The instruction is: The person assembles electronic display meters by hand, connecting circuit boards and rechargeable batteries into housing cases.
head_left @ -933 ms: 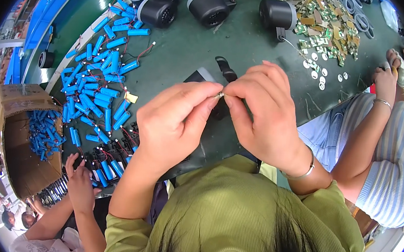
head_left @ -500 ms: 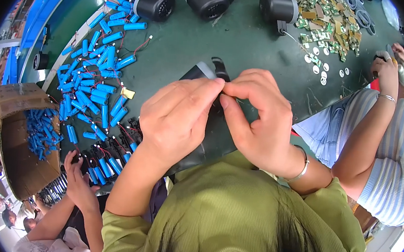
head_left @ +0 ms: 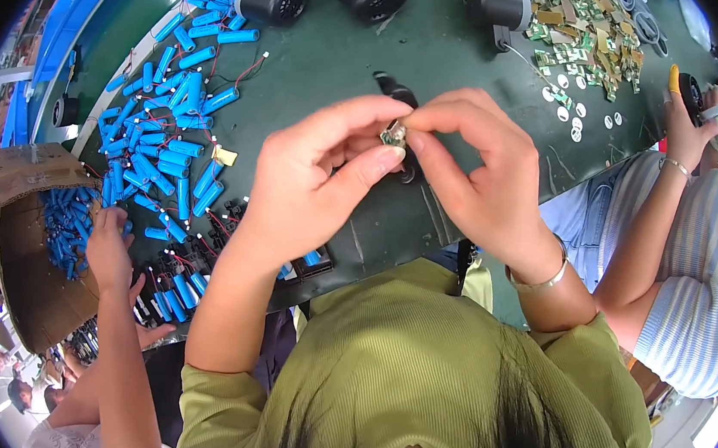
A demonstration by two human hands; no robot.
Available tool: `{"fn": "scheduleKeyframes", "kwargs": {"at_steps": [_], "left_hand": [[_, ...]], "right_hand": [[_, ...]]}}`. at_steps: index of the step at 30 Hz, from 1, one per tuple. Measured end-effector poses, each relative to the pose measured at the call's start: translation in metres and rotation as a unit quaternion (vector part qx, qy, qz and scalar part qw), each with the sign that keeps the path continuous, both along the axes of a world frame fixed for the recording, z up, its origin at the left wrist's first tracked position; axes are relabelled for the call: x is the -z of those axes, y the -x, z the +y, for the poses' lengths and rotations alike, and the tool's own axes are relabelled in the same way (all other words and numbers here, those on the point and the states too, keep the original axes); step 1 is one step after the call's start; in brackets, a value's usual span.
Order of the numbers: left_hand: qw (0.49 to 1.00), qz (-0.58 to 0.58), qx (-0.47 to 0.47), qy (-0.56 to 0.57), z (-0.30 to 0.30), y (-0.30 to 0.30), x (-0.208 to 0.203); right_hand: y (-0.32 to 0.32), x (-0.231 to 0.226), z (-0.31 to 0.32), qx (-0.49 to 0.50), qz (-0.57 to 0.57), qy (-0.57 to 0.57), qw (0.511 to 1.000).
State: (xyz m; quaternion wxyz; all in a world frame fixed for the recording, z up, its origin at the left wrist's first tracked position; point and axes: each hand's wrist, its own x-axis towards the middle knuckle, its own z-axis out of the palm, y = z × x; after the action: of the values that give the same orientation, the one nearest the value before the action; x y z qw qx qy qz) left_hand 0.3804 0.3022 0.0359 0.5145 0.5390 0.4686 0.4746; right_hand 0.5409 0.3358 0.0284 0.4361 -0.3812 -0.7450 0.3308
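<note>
The left hand (head_left: 315,189) and the right hand (head_left: 476,170) meet above the dark green tabletop (head_left: 339,67), both pinched shut on a small metallic component (head_left: 394,135) held between thumb and fingertips; the piece sits at the meeting point of the two hands, raised off the tabletop and partly hidden by the fingers, so its exact kind cannot be told; doing this fine work well probably calls for a steady, light pinch, elbows tucked, the part turned toward the eye rather than squeezed harder; below the hands lies a black part (head_left: 406,99); to the left are scattered blue cylindrical cells (head_left: 173,133) with thin wires, and a cardboard box (head_left: 21,183) holding more; a co-worker's hand (head_left: 106,243) reaches among them.
</note>
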Motion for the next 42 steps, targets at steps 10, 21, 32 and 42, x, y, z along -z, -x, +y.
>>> {"fn": "scheduleKeyframes", "kwargs": {"at_steps": [10,21,32,42], "left_hand": [[0.958,-0.286,-0.031,-0.017,0.008,0.018,-0.009],[0.950,-0.296,-0.089,-0.043,-0.015,0.016,-0.019],[0.950,-0.280,-0.123,-0.055,-0.026,0.015,-0.027],[0.954,-0.269,-0.123,-0.044,-0.029,0.022,-0.027]], "right_hand": [[-0.007,0.018,-0.026,-0.026,0.407,0.584,0.702],[0.011,0.011,-0.036,-0.192,0.490,0.612,0.591],[-0.006,0.005,-0.019,-0.088,0.253,0.036,0.963],[0.000,0.011,-0.012,-0.062,0.212,-0.129,0.967]]}}
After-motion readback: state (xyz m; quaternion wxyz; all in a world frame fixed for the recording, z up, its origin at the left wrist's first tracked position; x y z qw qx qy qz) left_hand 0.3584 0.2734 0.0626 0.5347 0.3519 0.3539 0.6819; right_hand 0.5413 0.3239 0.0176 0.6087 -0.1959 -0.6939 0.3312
